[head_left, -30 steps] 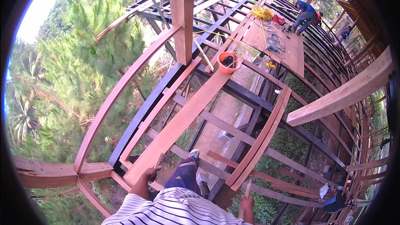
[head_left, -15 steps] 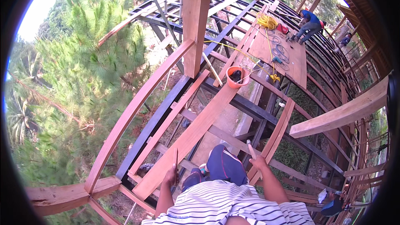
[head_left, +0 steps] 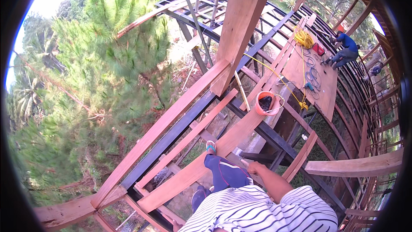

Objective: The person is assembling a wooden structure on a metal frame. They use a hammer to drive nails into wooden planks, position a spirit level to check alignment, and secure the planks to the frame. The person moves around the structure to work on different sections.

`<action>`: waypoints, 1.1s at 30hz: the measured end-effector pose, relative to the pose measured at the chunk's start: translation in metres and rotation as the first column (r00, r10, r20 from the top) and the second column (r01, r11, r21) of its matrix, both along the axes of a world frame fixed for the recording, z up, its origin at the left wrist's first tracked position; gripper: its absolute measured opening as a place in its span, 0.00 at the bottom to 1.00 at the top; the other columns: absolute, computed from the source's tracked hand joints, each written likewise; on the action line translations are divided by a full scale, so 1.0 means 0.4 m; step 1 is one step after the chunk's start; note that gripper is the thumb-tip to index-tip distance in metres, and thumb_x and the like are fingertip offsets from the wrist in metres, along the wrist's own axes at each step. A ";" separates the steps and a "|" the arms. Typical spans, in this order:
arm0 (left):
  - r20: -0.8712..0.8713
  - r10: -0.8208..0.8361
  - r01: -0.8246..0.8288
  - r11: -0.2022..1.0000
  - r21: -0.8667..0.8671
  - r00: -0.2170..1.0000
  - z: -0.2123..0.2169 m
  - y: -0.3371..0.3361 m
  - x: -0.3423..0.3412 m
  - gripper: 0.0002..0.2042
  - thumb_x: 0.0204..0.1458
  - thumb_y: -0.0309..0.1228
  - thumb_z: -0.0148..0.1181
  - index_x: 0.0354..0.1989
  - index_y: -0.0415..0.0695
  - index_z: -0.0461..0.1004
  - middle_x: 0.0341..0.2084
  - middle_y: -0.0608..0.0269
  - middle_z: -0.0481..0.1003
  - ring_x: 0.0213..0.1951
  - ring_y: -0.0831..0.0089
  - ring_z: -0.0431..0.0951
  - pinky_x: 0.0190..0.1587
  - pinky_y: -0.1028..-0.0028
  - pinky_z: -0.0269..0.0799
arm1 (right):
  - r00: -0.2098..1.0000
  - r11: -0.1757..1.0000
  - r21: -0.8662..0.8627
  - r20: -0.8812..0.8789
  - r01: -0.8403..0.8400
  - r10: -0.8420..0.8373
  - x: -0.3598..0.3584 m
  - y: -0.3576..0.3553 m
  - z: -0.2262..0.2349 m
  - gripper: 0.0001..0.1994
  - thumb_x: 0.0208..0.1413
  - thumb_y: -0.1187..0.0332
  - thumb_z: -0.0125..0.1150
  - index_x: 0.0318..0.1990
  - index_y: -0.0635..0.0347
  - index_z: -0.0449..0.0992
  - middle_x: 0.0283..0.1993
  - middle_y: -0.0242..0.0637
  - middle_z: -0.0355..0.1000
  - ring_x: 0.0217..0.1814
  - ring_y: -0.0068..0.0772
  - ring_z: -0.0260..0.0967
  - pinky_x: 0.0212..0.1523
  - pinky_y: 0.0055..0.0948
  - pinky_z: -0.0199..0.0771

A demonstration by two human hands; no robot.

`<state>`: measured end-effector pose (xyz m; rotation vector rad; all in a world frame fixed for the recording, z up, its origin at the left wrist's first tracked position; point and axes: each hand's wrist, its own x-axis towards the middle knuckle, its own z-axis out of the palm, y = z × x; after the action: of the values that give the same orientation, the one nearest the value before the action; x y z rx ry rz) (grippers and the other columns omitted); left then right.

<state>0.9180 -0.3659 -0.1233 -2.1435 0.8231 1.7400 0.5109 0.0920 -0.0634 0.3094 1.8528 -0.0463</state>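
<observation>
My right hand [head_left: 256, 168] is closed around a short tool with a pale rounded end [head_left: 244, 162], held above the gap in the frame beside my knee. Its kind cannot be made out. At the lower edge only a small part of my left hand [head_left: 177, 225] shows, near the close end of a wide brown plank [head_left: 189, 176]; its fingers and anything in them are hidden. One foot in a teal-strapped sandal [head_left: 210, 147] is set forward on the plank. An orange bucket [head_left: 265, 104] with dark contents stands at the plank's far end.
Black metal beams [head_left: 171, 135] and wooden joists leave open gaps over the ground. A thick wooden post [head_left: 242, 25] rises ahead; a curved timber [head_left: 356, 166] juts in from the right. Yellow rope [head_left: 304, 38] and a teal power tool [head_left: 308, 87] lie on boards near a co-worker [head_left: 345, 48].
The view has shifted, and one foot has come forward onto the plank. My left hand, which held a thin dark flat piece, has dropped to the lower edge. My right hand keeps its tool.
</observation>
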 end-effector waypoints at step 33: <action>-0.418 -0.750 0.805 -0.249 -0.539 -0.512 0.212 0.590 -1.419 0.32 0.53 0.48 0.68 0.56 0.32 0.71 0.40 0.43 0.78 0.45 0.53 0.80 0.49 0.58 0.74 | 0.965 0.718 -0.691 -0.122 0.085 -0.231 -0.287 0.022 0.300 0.25 0.52 0.60 0.67 0.52 0.72 0.72 0.38 0.49 0.77 0.38 0.43 0.77 0.40 0.39 0.76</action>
<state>0.3505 -0.1300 -0.0384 0.2059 1.8378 1.1613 0.3961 0.1007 0.0568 -0.0645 1.8629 -0.8983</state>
